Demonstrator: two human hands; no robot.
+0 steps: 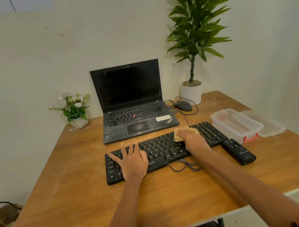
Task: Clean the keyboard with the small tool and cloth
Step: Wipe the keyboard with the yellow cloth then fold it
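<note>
Black "ThinkPad" laptop [134,104], "…ONICS" keyboard [161,150]

On the table [60,193], the keyboard [161,148] lies before the laptop [134,104], a mouse [183,106] right of the laptop, a box [236,124] right of the keyboard.

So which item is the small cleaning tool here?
Find the black keyboard on the wooden table. Just off its right end, nearer than the clear plastic box, lies a black oblong tool, untouched by either hand.
</note>
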